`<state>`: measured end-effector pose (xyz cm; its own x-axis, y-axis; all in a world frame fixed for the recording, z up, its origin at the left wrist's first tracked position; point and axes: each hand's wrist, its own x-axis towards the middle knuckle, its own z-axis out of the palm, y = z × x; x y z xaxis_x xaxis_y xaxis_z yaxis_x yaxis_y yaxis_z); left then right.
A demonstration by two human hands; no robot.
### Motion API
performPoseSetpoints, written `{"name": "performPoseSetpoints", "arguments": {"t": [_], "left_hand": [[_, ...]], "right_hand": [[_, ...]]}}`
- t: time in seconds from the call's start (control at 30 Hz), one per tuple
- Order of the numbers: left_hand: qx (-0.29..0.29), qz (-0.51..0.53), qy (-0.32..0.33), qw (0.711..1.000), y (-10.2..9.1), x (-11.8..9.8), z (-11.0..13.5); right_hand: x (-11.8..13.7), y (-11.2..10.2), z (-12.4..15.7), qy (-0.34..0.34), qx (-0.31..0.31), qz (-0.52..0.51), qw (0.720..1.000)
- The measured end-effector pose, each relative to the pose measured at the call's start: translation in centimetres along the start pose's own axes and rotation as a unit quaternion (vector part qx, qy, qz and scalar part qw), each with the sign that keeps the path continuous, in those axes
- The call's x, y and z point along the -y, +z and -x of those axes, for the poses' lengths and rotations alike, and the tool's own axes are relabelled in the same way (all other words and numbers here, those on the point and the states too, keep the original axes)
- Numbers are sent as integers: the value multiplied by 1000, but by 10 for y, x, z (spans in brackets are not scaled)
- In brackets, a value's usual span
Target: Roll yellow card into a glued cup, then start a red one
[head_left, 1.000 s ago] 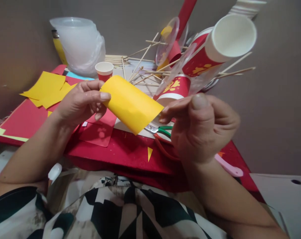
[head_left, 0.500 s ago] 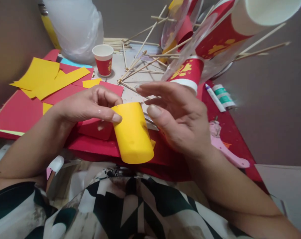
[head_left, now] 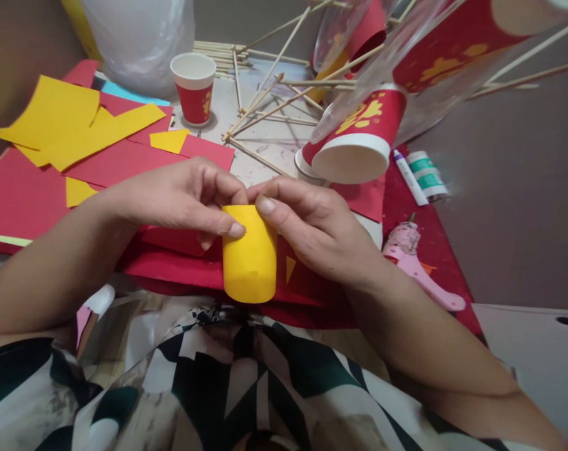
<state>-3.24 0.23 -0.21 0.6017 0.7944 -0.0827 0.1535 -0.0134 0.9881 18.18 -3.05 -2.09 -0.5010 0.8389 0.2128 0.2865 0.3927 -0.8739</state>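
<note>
A yellow paper tube (head_left: 250, 263) hangs upright in front of me, just over the table's near edge. My left hand (head_left: 190, 200) pinches its upper left rim, thumb outside and fingers behind. At the upper right rim, my right hand (head_left: 307, 225) grips the same tube between thumb and fingers. The fingertips behind the paper are partly hidden. A small yellow scrap (head_left: 290, 270) lies on the red cloth (head_left: 321, 294) just right of the tube.
Red sheets (head_left: 25, 194) and yellow paper pieces (head_left: 77, 119) lie left. A paper cup (head_left: 194, 91) stands behind. Wooden sticks (head_left: 265, 116) and a hanging red cup (head_left: 368, 128) rise at the back right. A pink glue gun (head_left: 424, 275), marker (head_left: 409, 177) and bottle (head_left: 427, 175) lie right.
My right hand has moved left and closed on the tube's upper rim. The tube now hangs straighter, where it tilted before. My left hand still holds it; the view has shifted slightly.
</note>
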Motion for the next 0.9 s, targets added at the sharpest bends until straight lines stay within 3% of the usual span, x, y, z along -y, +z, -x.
{"name": "performPoseSetpoints", "arguments": {"t": [0.17,0.3,0.4,0.6,0.77,0.9], "left_hand": [[-35,13,-15,999,0,2,-3],[-2,77,-90,993,1,2,-6],[-60,92,-117,987,2,3,-8],[-168,62,-18,984,-3,8,-10],[-113,17,-3,993,-3,10,-11],[-113,-3,-16,993,0,9,-11]], "right_hand": [[-3,-1,-2,3,-21,16,1000],[-3,-2,-2,9,-34,26,999],[-2,-2,-1,7,-43,43,998],[-1,-2,-1,-21,-32,88,995],[-2,-3,-3,-47,-14,83,995],[-3,-2,-4,-44,-13,54,997]]}}
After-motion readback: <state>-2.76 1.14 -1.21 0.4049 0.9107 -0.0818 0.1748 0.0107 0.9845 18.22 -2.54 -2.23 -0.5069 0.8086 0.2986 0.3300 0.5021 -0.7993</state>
